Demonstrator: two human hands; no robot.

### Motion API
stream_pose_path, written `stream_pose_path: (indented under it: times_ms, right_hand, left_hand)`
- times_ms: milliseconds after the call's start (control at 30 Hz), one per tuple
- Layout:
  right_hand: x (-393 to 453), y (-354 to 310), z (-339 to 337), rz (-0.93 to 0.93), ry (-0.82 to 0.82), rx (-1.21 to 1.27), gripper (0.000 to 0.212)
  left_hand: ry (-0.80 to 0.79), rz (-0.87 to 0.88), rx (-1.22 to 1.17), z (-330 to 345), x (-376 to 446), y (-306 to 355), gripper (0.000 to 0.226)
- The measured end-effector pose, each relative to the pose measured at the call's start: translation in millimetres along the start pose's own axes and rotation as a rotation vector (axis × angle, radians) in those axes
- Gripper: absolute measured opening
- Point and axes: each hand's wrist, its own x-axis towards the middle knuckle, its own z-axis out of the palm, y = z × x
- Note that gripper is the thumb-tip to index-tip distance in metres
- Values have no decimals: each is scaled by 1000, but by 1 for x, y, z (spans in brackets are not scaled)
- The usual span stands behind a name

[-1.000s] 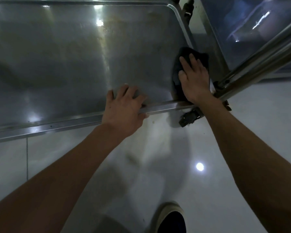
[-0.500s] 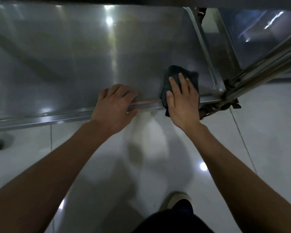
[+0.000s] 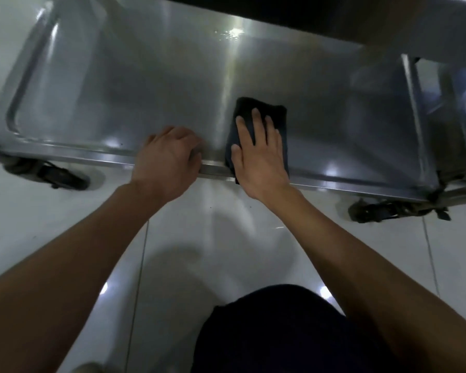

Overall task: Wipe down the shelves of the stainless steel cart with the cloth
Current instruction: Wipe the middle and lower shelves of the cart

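A: What lies around the hands?

B: A steel cart shelf (image 3: 159, 84) spreads out ahead of both hands, with a raised rim (image 3: 334, 183) running under the wrists. Far off to the left of the left hand (image 3: 167, 157), under the shelf corner, sits a black caster (image 3: 61, 177). Well to the right of the right hand (image 3: 260, 160), a second caster (image 3: 382, 211) shows under the other corner. A dark upper shelf edge (image 3: 334, 14) overhangs the far side, beyond the fingertips. Below the forearms is a glossy white tiled floor (image 3: 213, 238), and dark clothing (image 3: 293, 332) fills the bottom, between the arms.

A: Anything in the way?

B: The overhang hides the far part of the shelf. Nothing lies on the shelf between or beside the hands except the cloth.

A: Where is the cloth?

B: The black cloth (image 3: 279, 117) lies flat under the right hand, on the shelf at its near rim, with its near end hanging over the rim.

A: And the hands?

B: The right hand is spread, fingers straight, palm pressing the cloth down. The left hand, just beside it, curls over the rim and grips it.
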Motion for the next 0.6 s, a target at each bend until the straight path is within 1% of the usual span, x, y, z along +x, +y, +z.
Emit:
stream_pose_path:
  times_ms: [67, 200, 300, 367, 433, 533, 600]
  right_hand:
    - [11, -26, 2, -51, -52, 1, 60]
    - [28, -62, -2, -192, -174, 21, 66]
    - [30, -74, -11, -249, -252, 67, 74]
    - [29, -79, -17, -289, -285, 65, 77]
    - [28, -88, -20, -347, -318, 12, 77]
    - [27, -116, -17, -454, -365, -60, 78]
    - [28, -141, -9, -529, -353, -76, 77]
  left_hand:
    - [9, -40, 7, -4, -6, -11, 17]
    - [24, -123, 24, -20, -9, -32, 25]
    - [40, -253, 14, -40, -10, -47, 28]
    - [44, -360, 12, -55, -13, -59, 31]
    - [23, -425, 28, -68, -19, -68, 32]
    - [12, -462, 61, -84, -32, -76, 31]
    - [1, -483, 79, -92, -43, -80, 30]
